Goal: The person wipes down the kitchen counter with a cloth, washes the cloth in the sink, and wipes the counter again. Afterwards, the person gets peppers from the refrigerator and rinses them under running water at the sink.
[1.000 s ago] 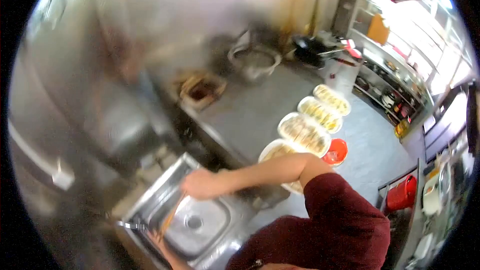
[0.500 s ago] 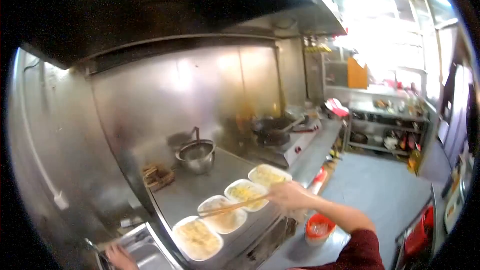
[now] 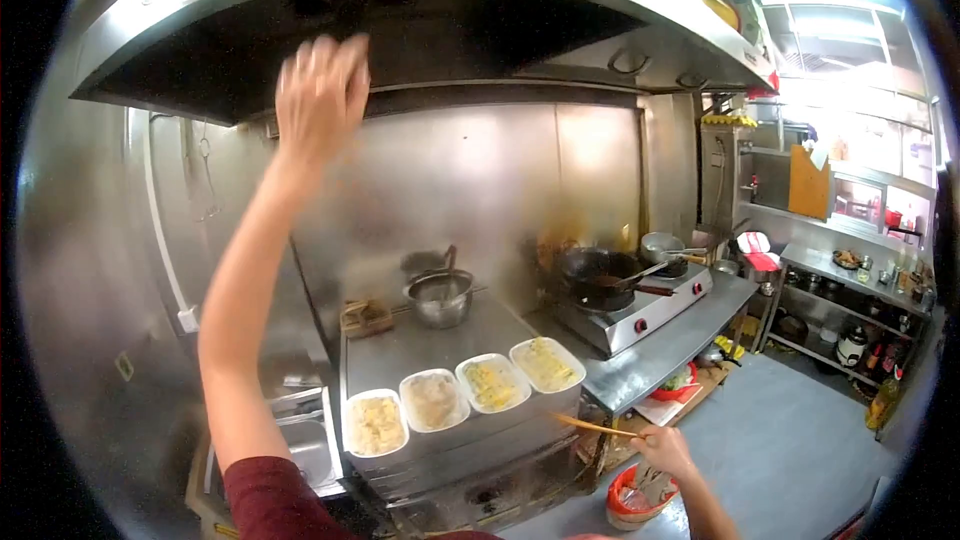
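My left hand [image 3: 318, 95] is raised in front of the range hood [image 3: 450, 40], fingers stretched upward and slightly blurred, with nothing seen in it. Long wooden chopsticks [image 3: 595, 426] are gripped in my right hand [image 3: 665, 450], their tips pointing left, apart from the food. Several white food trays stand in a row along the steel counter's front edge. The leftmost tray [image 3: 350, 427] holds pale yellow food, and its neighbour [image 3: 408, 412] something paler and brownish. In the third tray [image 3: 480, 395] are yellow and green pieces; a similar yellowish mix [image 3: 545, 365] fills the rightmost.
A metal pot [image 3: 440, 305] and a small brown basket [image 3: 365, 318] stand behind the trays. To the right, a black wok [image 3: 600, 275] sits on a gas stove [image 3: 650, 315]. A red-rimmed bucket [image 3: 630, 512] is below my right hand. At left is a sink [image 3: 305, 450].
My left hand has risen from the sink area up to the hood. The right hand has drawn the chopsticks away from above the trays, down and to the right. My view has shifted.
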The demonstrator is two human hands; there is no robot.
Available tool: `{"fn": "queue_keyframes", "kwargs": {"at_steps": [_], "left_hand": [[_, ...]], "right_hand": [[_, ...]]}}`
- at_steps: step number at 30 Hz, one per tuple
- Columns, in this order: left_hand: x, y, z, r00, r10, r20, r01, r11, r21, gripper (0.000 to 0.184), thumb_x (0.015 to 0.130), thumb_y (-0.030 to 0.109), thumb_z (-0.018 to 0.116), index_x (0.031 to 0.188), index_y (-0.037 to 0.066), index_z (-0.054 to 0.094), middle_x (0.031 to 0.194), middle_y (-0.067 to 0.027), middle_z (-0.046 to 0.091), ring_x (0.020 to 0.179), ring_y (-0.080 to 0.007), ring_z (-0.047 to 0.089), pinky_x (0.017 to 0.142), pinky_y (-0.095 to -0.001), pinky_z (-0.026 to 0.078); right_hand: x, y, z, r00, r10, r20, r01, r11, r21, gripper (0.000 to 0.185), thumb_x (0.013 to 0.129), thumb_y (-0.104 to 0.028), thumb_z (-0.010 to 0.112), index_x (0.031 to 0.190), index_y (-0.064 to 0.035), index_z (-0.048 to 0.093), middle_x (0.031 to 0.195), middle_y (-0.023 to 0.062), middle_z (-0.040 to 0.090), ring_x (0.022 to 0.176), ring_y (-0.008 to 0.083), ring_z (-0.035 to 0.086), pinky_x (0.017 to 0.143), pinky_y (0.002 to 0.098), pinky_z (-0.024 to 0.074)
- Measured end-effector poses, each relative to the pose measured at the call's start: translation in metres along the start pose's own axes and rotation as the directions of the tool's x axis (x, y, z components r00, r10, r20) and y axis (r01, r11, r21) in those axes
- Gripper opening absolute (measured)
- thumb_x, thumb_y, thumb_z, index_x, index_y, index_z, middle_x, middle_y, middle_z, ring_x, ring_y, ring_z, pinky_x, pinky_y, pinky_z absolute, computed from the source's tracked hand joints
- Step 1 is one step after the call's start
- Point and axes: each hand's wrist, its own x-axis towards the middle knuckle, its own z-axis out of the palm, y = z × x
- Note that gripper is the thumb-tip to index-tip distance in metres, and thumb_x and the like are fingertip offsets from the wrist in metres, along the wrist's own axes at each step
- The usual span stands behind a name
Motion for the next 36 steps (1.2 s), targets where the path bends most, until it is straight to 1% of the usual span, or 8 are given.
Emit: {"fn": "queue_keyframes", "kwargs": {"at_steps": [2,4,7,9,10,12,18,36], "left_hand": [[0.068,-0.009,0.023,0.975,0.151,-0.165,-0.125,0.980,0.157,0.026,0.084,0.024,0.049,0.107,0.014,0.057,0.083,-0.0070,0.055,0.079,-0.0218,0.053,0.066,-0.0353,0.041],[0.112,0.010,0.019,0.989,-0.143,0.035,0.141,0.989,0.043,0.030,0.079,0.031,0.049,0.097,0.009,0.059,0.102,-0.0173,0.051,0.104,-0.0301,0.044,0.092,-0.0452,0.033],[0.132,0.025,0.032,0.969,-0.220,0.109,0.165,0.912,0.375,0.035,0.082,0.033,0.040,0.097,0.007,0.057,0.110,-0.0193,0.049,0.110,-0.0320,0.041,0.094,-0.0472,0.031],[0.131,0.010,0.067,0.983,-0.176,-0.054,0.177,0.817,0.549,0.037,0.086,0.030,0.037,0.096,-0.001,0.054,0.109,-0.0186,0.051,0.104,-0.0281,0.048,0.091,-0.0427,0.036],[0.138,0.009,0.070,0.972,-0.231,0.037,0.174,0.820,0.545,0.046,0.082,0.033,0.042,0.110,0.000,0.055,0.107,-0.0215,0.055,0.096,-0.0265,0.055,0.086,-0.0383,0.040],[0.120,-0.077,0.163,0.953,0.025,0.301,0.065,0.957,-0.284,0.053,0.090,0.039,0.033,0.127,0.000,0.036,0.128,-0.0125,0.041,0.121,-0.0225,0.035,0.103,-0.0356,0.024],[0.010,0.007,0.188,0.776,-0.136,0.616,0.317,0.928,-0.195,0.052,0.089,0.037,0.035,0.124,0.000,0.037,0.125,-0.0126,0.042,0.118,-0.0226,0.038,0.100,-0.0349,0.027],[-0.109,0.165,0.142,0.528,-0.212,0.823,0.439,0.897,-0.051,0.046,0.087,0.033,0.039,0.118,0.000,0.043,0.117,-0.0127,0.048,0.108,-0.0229,0.045,0.090,-0.0329,0.034]], "right_hand": [[-0.005,0.006,-0.002,0.999,0.024,-0.034,-0.022,0.999,0.045,0.026,0.072,-0.032,0.064,0.082,-0.0073,0.065,0.069,0.0178,0.060,0.066,0.0354,0.059,0.061,0.0405,0.0468],[-0.011,0.011,-0.004,0.997,0.061,-0.039,-0.060,0.997,0.044,0.026,0.073,-0.031,0.063,0.082,-0.0066,0.065,0.070,0.0183,0.060,0.067,0.0358,0.059,0.062,0.0406,0.0469],[-0.017,0.025,-0.011,0.992,0.118,-0.034,-0.116,0.992,0.051,0.025,0.074,-0.029,0.062,0.081,-0.0053,0.065,0.071,0.0183,0.060,0.069,0.0362,0.059,0.062,0.0404,0.0468],[-0.023,0.034,-0.015,0.989,0.137,-0.056,-0.134,0.989,0.059,0.026,0.074,-0.030,0.061,0.081,-0.0051,0.064,0.071,0.0181,0.060,0.068,0.0362,0.059,0.062,0.0407,0.0467],[-0.023,0.037,-0.018,0.984,0.181,-0.011,-0.180,0.983,0.042,0.026,0.075,-0.030,0.060,0.082,-0.0049,0.064,0.072,0.0181,0.060,0.068,0.0358,0.059,0.062,0.0406,0.0466],[-0.018,0.049,-0.018,0.969,0.246,0.022,-0.246,0.968,0.042,0.026,0.075,-0.029,0.059,0.084,-0.0057,0.064,0.074,0.0180,0.061,0.069,0.0347,0.059,0.063,0.0402,0.0464],[0.021,0.081,-0.004,0.963,0.265,0.043,-0.268,0.962,0.060,0.024,0.076,-0.028,0.058,0.089,-0.0093,0.065,0.071,0.0151,0.062,0.067,0.0314,0.059,0.059,0.0397,0.0450],[0.091,0.237,-0.070,0.915,0.241,0.323,-0.234,0.970,-0.061,0.023,0.076,-0.028,0.055,0.084,-0.0078,0.061,0.075,0.0158,0.060,0.072,0.0330,0.057,0.064,0.0393,0.0455]]}}
